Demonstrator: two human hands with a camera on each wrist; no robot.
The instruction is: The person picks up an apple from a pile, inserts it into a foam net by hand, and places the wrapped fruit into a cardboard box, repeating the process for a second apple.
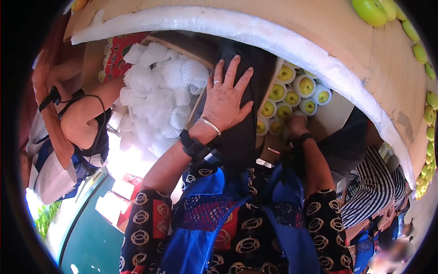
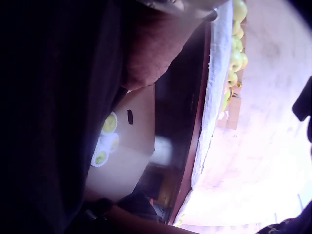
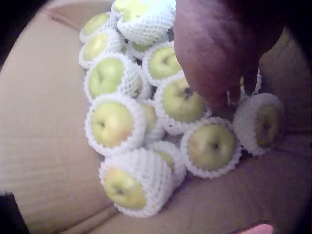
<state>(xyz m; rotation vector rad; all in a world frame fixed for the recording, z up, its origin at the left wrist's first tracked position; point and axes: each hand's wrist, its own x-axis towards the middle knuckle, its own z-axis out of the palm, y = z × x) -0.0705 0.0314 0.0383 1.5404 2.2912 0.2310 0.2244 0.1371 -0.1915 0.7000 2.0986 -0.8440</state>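
Note:
My left hand (image 1: pixel 223 102) lies with its fingers spread on dark cloth (image 1: pixel 237 132) over a leg, in the head view. It wears a ring and a bracelet and holds nothing. My right hand (image 3: pixel 229 48) reaches down into a cardboard box (image 3: pixel 44 112) of green apples in white foam nets. Its fingers curl over a netted apple (image 3: pixel 257 84), mostly hidden behind them. Close beside the fingertips are another netted apple (image 3: pixel 268 124) on its side and one facing up (image 3: pixel 212 146). In the left wrist view, part of the left hand (image 2: pixel 151 48) shows above the box.
A heap of white foam nets (image 1: pixel 159 91) fills a box to the left. A curved counter edge padded in white (image 1: pixel 255 23) arches overhead, with loose green fruit (image 1: pixel 369 11) on top. Another person's bent arm (image 1: pixel 86 109) is at far left, and striped clothing (image 1: pixel 372 187) at right.

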